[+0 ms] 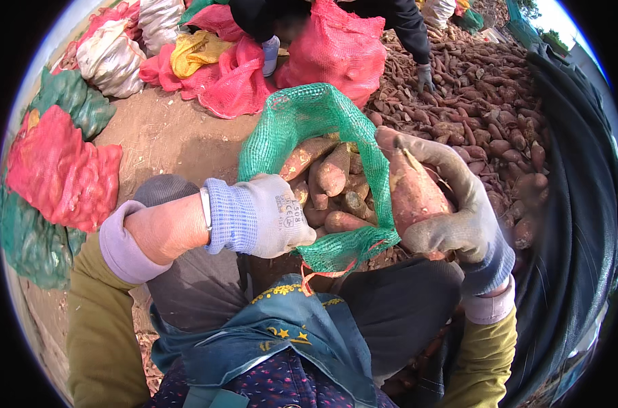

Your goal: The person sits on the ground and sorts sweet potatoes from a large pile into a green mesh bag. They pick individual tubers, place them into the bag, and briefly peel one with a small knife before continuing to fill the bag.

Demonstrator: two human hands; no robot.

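A green mesh sack (316, 102) stands with its mouth wide between my knees. Several sweet potatoes (334, 171) lie inside it. My left hand (276, 217), in a grey knit work glove, grips the sack's near-left rim; the fingertips are partly hidden. Just right of the rim, my gloved right hand (452, 204) is closed around a large sweet potato (413, 196) with a pointed tip. A second reddish root seems to show behind that one, near the fingertips. An orange drawstring (325, 275) hangs from the sack's near edge.
A big heap of sweet potatoes (472, 97) spreads across the right, bordered by a dark tarp (569, 204). Another person's gloved hand (424, 77) touches it beside a pink mesh sack (339, 51). Filled red (67, 171) and green sacks (31, 245) sit at left.
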